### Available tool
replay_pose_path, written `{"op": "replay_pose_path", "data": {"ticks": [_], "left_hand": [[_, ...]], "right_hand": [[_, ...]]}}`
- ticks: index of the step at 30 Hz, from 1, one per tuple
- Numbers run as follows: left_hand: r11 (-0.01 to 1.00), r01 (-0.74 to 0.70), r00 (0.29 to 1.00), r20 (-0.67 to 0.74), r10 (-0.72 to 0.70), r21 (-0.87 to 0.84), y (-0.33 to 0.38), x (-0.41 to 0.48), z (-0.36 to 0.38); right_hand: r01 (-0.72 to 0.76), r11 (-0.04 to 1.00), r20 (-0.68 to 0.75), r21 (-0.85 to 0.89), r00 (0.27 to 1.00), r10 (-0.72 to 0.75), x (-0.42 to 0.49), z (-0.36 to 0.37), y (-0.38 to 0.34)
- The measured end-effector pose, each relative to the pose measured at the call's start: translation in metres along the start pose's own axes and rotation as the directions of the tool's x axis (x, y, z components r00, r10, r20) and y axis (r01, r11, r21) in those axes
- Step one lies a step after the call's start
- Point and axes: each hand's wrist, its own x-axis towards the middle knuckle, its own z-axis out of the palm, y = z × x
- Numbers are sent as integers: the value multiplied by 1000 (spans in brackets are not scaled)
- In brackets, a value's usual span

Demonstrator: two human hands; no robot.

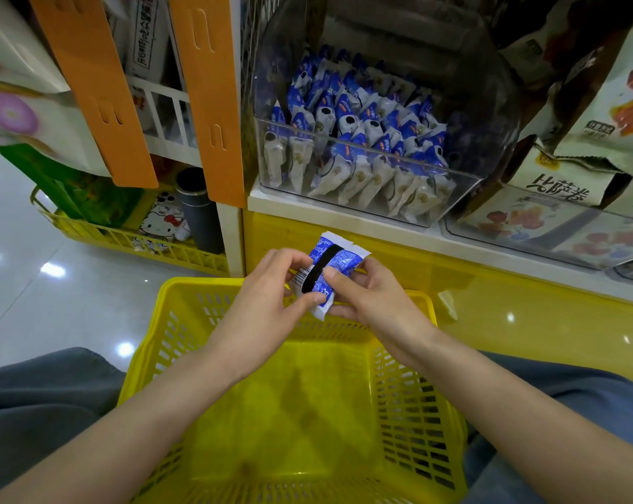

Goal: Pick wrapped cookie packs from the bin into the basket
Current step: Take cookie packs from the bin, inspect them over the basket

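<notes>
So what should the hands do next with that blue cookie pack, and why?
Probably lower the cookie pack and let go, so it drops into the yellow basket. The left hand and right hand both pinch it just above the basket's far rim, nothing seems to lie inside, and the clear bin holds many more packs.

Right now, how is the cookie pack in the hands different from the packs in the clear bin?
The held pack is alone, pinched by the left hand and right hand over the yellow basket; the bin packs sit crowded in the clear bin. The held pack shows a barcode and a dark strip; the bin packs show cookie pictures. Both have blue and white wrappers.
</notes>
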Motion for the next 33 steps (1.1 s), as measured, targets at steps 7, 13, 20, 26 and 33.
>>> {"op": "replay_pose_path", "data": {"ticks": [7, 13, 20, 26, 33], "left_hand": [[1000, -18, 1000, -13, 18, -8, 2, 1, -3], [994, -79, 997, 21, 78, 80, 1, -3, -4], [972, -53, 996, 82, 35, 230, 9, -6, -6], [880, -112, 993, 93, 77, 461, 12, -6, -9], [910, -52, 998, 59, 31, 411, 8, -5, -11]], "right_hand": [[42, 997, 2, 67, 999, -43, -1, 1, 0], [52, 998, -23, 27, 998, -51, -4, 3, 4], [61, 998, -54, -25, 997, -63, -4, 9, 10], [150, 983, -32, -104, 988, -154, -3, 8, 14], [203, 950, -12, -236, 977, -211, -4, 11, 18]]}}
